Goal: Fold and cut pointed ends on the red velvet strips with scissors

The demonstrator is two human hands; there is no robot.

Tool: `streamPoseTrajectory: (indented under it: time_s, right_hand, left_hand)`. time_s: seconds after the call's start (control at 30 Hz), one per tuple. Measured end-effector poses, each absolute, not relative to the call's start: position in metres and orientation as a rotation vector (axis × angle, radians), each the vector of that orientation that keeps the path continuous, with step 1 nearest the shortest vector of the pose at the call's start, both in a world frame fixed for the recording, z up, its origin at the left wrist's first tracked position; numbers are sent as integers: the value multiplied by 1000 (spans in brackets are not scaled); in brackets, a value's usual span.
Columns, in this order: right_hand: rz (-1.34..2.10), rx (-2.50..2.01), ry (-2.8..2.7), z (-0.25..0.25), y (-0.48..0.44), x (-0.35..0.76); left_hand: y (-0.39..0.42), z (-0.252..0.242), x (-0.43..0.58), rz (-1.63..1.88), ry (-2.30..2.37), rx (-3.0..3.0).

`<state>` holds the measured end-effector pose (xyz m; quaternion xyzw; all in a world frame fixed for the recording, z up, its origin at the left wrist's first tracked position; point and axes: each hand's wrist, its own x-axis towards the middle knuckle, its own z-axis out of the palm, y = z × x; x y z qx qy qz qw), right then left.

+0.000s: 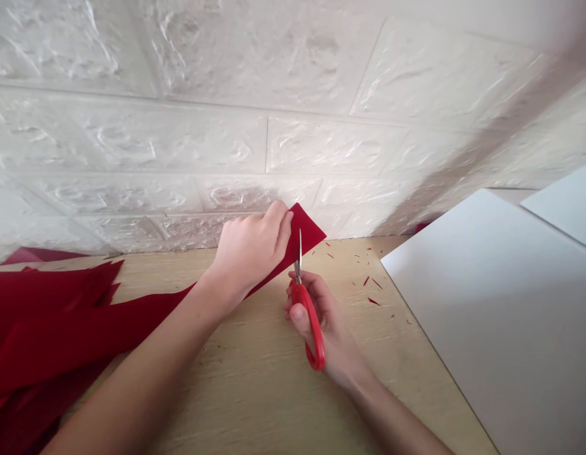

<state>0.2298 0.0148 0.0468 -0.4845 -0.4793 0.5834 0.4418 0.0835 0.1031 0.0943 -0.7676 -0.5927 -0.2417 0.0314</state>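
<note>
White wall (217, 139) is standing at twelve o'clock — the left hand (252, 249) is pinching a red strip (308, 234) trailing toward eight; the right hand (328, 322) is gripping scissors (314, 328).

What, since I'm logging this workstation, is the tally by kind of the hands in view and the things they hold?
Bare left hand and bare right hand: 2
Pair of red-handled, metal-bladed scissors: 1
Flat, dark red, cloth-like strip: 1
Total: 4
</note>
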Motion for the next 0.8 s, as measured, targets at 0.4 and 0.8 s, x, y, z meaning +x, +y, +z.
streamPoseTrajectory:
  time_s: [0.4, 0.8]
  right_hand:
    - [1397, -1249, -1288, 44, 16, 231]
    - [1335, -1207, -1310, 34, 19, 231]
  left_hand:
    - [105, 91, 82, -827, -1846, -2459]
    - [104, 92, 83, -933, -1887, -2521]
